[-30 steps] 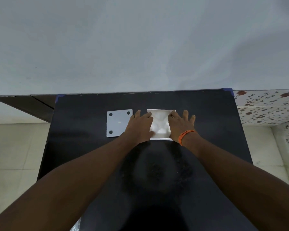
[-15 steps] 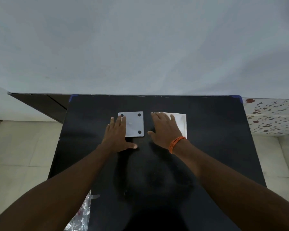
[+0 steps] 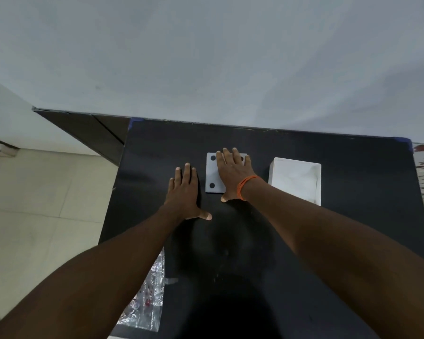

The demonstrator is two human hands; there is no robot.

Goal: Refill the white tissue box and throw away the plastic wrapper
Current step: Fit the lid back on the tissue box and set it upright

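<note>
The right hand (image 3: 231, 173) lies flat on the lid (image 3: 213, 176), a grey square plate with dark round dots at its corners. The fingers are spread and it grips nothing yet. The left hand (image 3: 184, 195) rests flat on the black worktop (image 3: 157, 155), just to the left of the lid, fingers loose, with nothing in it.

The step now looks like picking up the lid to close the box (image 3: 295, 181). To do it well, curl the fingers over the far edge of the lid and hook the thumb under the near edge. The lid is thin and lies flat, so it may help to slide it a little, or tip one side up first. The left hand can press down on the worktop or help lift. Then carry the lid over and set it square on the box, all four corners lined up.

The box sits on the worktop to the right of the right hand, near but not touching. It is open on top and white inside. I think tissues are in it, but I cannot be sure.

The wrapper (image 3: 148, 304) lies at the near left edge of the worktop, under the left arm, well away from both hands. It is not thrown away yet.
</note>
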